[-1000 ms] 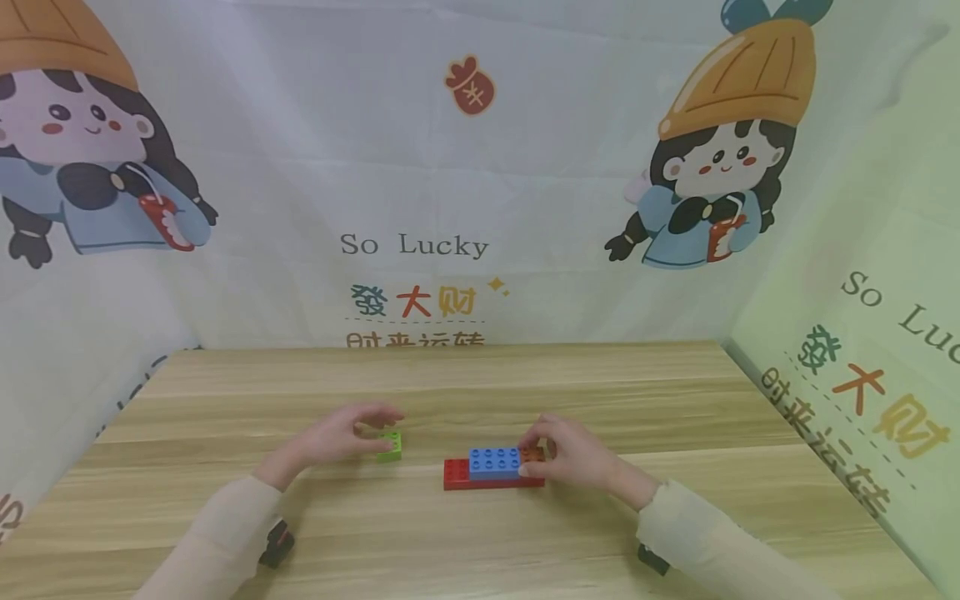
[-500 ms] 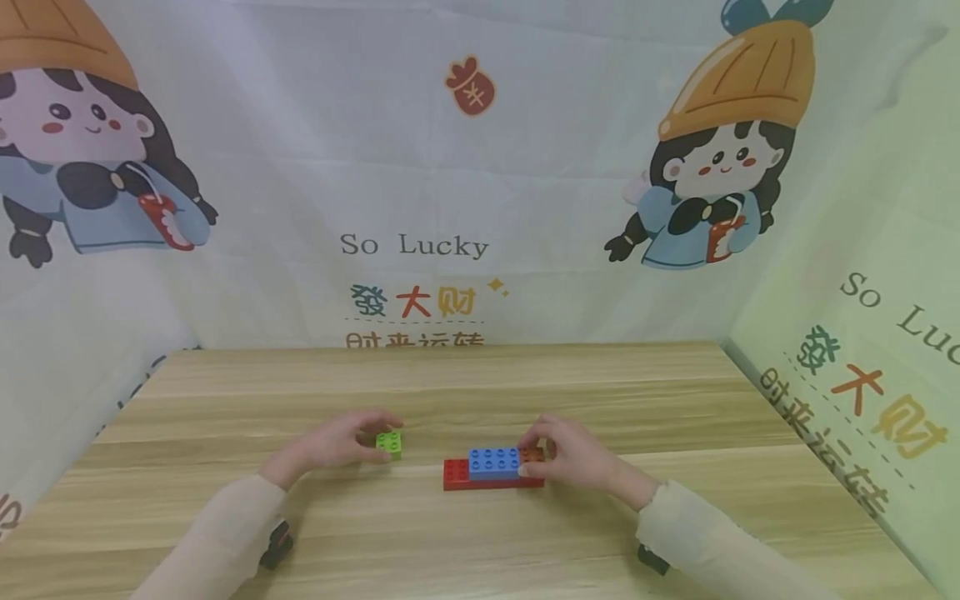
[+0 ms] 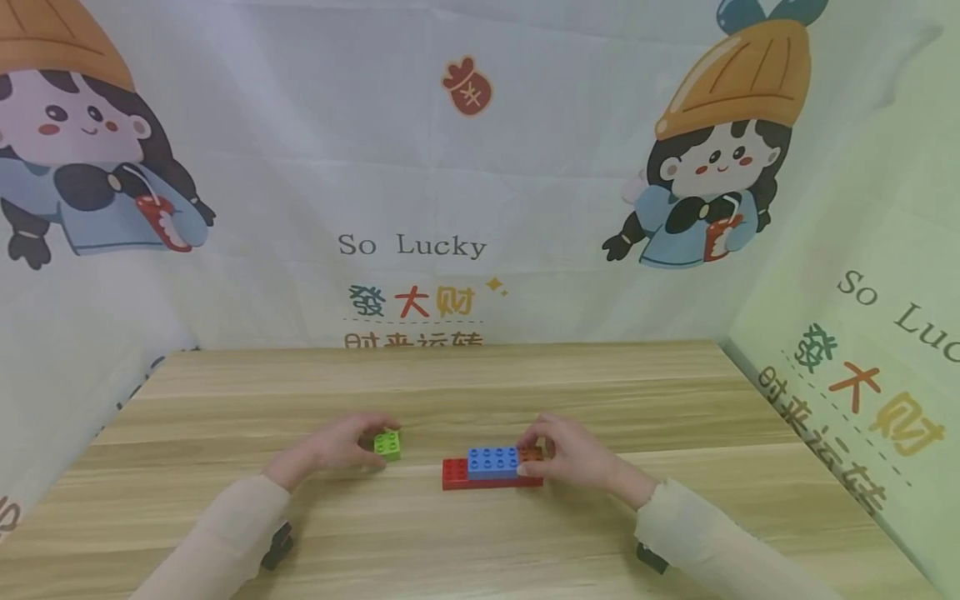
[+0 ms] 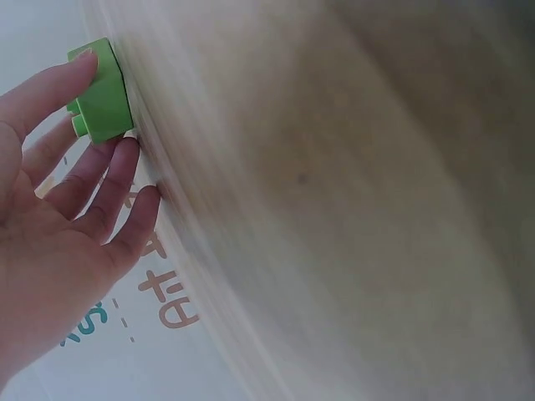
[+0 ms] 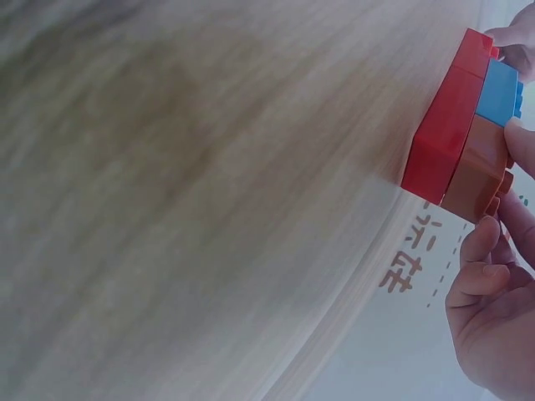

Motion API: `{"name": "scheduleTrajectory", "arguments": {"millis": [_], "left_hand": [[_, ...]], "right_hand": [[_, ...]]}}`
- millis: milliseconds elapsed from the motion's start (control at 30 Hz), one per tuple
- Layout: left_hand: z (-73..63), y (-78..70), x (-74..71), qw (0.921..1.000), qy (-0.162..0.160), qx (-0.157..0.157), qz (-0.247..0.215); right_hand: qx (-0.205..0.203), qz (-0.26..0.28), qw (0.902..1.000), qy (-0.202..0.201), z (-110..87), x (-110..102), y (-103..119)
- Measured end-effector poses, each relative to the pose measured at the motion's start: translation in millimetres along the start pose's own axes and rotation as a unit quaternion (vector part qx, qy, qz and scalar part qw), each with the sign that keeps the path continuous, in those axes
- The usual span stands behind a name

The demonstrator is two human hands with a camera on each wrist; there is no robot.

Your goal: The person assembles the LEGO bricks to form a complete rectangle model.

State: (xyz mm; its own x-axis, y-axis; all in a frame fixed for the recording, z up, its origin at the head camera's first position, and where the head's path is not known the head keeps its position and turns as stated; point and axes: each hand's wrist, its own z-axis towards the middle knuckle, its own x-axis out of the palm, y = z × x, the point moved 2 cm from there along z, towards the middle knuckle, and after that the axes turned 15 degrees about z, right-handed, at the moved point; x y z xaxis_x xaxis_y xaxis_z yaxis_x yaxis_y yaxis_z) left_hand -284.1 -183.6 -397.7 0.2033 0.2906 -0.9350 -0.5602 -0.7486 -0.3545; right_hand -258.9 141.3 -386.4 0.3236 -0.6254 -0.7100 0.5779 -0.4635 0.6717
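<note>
A small lime-green toy brick (image 3: 387, 445) with studs on top stands on the table, left of the stack. My left hand (image 3: 337, 443) has its thumb on the brick's near side and fingers around its far side; in the left wrist view the thumb lies against the green brick (image 4: 107, 96). To the right is a stack: a long red base (image 3: 454, 473), a blue brick (image 3: 492, 462) on its middle and an orange-brown brick (image 5: 476, 163) on its right end. My right hand (image 3: 573, 454) pinches the brown brick, thumb in front, fingers behind, partly covering it.
The wood-grained table (image 3: 450, 542) runs back to a printed cloth backdrop (image 3: 420, 167), with another cloth side (image 3: 900, 250) on the right. Dark wrist devices (image 3: 277, 547) show beneath the sleeves.
My left hand has lowered slightly toward me, its thumb shifting from over the green brick's top to its near side. The right hand and the stack have stayed put.
</note>
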Motion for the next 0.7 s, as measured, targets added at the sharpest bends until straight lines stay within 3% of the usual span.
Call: {"name": "scheduleTrajectory", "arguments": {"millis": [433,700], "left_hand": [[-3.6,-2.7,-1.9,0.9983,-0.011,-0.009,-0.056],[0.2,-7.7,0.5,0.9979,-0.017,0.018,-0.060]], "right_hand": [[-0.002,-0.001,1.0000,-0.003,-0.7,0.7,-1.3],[0.003,0.000,1.0000,-0.004,-0.1,0.6,-0.7]]}}
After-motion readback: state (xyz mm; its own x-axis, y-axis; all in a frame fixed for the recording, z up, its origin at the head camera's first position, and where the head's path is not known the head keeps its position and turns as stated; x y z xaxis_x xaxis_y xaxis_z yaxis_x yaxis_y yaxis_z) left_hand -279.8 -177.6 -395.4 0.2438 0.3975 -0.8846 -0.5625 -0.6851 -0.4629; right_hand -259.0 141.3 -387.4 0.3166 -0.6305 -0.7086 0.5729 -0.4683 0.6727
